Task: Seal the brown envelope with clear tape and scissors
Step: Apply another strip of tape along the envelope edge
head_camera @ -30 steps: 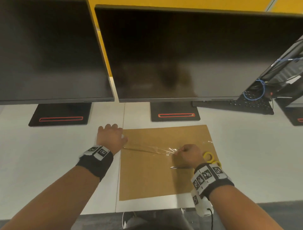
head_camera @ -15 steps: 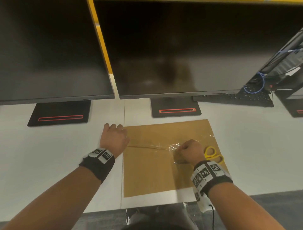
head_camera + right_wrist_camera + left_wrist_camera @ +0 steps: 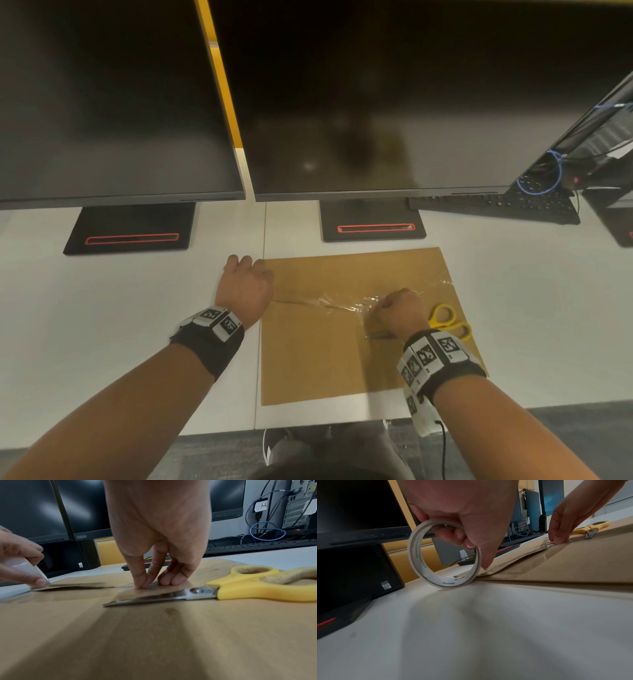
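Note:
The brown envelope (image 3: pixel 325 359) lies flat on the white desk. My left hand (image 3: pixel 245 287) is at the envelope's left edge. Its fingers are hooked through the clear tape roll (image 3: pixel 415 555), which stands on edge on the desk. A strip of clear tape (image 3: pixel 329 303) runs from the roll across the envelope to my right hand (image 3: pixel 399 310). The right hand's fingertips (image 3: pixel 145 584) press the strip's wrinkled end down onto the paper. Yellow-handled scissors (image 3: pixel 445 317) lie closed on the envelope just right of that hand, blades pointing left (image 3: pixel 154 597).
Two dark monitors (image 3: pixel 376 102) on black stands (image 3: pixel 373 222) rise close behind the envelope. A black keyboard (image 3: pixel 496 205) with blue cables sits at the back right. The desk's front edge (image 3: pixel 325 423) is just below the envelope.
The head view has shifted slightly. Both hands stay where they were on the tape, and the scissors have not moved.

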{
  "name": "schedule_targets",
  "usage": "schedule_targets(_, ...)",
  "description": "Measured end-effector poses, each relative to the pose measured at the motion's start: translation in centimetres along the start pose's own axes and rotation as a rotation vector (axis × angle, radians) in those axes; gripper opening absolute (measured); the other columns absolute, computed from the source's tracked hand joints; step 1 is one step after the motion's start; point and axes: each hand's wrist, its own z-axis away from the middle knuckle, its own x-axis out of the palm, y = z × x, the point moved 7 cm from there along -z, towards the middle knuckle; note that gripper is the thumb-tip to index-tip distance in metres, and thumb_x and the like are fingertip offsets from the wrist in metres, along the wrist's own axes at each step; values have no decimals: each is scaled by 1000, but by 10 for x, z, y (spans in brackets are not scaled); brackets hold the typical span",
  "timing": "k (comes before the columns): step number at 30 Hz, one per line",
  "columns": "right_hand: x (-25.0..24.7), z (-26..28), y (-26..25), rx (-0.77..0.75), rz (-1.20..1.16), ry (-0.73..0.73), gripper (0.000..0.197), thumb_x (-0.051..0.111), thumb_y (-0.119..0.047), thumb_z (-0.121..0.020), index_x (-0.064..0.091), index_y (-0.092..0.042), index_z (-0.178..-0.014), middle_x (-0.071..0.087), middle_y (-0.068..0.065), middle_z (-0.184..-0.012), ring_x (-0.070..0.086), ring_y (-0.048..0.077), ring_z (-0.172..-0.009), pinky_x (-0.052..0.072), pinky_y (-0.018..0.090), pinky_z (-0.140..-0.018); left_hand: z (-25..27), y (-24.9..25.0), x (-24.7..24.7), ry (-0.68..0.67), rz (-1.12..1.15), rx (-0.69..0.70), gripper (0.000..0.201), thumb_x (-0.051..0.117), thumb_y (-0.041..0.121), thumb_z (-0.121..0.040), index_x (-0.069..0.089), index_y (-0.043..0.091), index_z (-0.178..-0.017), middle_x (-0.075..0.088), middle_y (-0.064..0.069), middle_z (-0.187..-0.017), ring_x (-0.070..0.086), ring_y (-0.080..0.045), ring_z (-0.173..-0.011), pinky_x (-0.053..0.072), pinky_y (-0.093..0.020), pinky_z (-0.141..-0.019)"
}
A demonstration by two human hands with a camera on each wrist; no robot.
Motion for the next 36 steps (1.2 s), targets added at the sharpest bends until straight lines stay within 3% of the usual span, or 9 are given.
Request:
schedule_targets(8,2,0,1,18,-4,-10,22,59,-23,-84,71,-10,-96,64,13,-109,62,28,-99,47,30,-83,-1,9,3,-43,-89,60,9,60,25,-82,66,20,-87,62,2,-91,55,-22,-87,30,-38,-84)
schedule_targets(12,1,1,3,37,-66,1,12,64,-21,-81,58,-12,-86,56,2,-87,56,23,-89,36,22,-74,1,13,-4,-35,-181,66,5,66,23,-72,68,22,-77,62,4,-81,57,-21,-77,26,-40,-79)
schedule_targets(16,2,5,2,12,-146,11,7,61,-13,-82,54,-13,-80,55,1,-82,48,20,-79,32,22,-70,4,18,-3,-64,-109,87,21,45,11,-87,60,15,-100,58,-3,-104,52,-27,-99,31,-43,-95)
schedule_targets(21,3,6,3,21,-129,27,8,57,-9,-83,63,-10,-87,57,2,-86,56,24,-87,33,21,-69,7,17,-6,-102,-108,74,25,40,7,-89,55,12,-108,53,-5,-111,47,-30,-106,27,-46,-101)
schedule_targets(24,12,9,-14,-108,19,-19,21,63,-1,-77,66,-11,-95,56,5,-102,57,26,-94,41,25,-74,7,19,-10,-119,-96,73,29,39,4,-88,53,10,-112,51,-7,-116,45,-30,-111,25,-46,-105)
schedule_targets(28,40,29,-61,-349,72,-21,18,48,-4,-87,64,-11,-94,49,1,-92,58,27,-94,43,29,-75,9,19,-13,-142,-89,73,30,41,4,-87,53,9,-113,51,-8,-117,45,-31,-112,25,-47,-105)
schedule_targets(33,76,37,-109,-519,109,-96,30,45,2,-87,62,-7,-109,55,9,-114,55,26,-105,45,28,-83,11,18,-14,-125,-63,68,31,43,2,-84,56,9,-112,54,-8,-115,46,-31,-112,25,-48,-107)
schedule_targets(36,87,37,-123,-593,112,-111,32,47,2,-88,61,-9,-115,56,9,-115,54,26,-106,46,30,-85,11,18,-13,-108,-42,62,30,42,1,-85,57,8,-110,55,-9,-113,47,-31,-111,25,-48,-107)
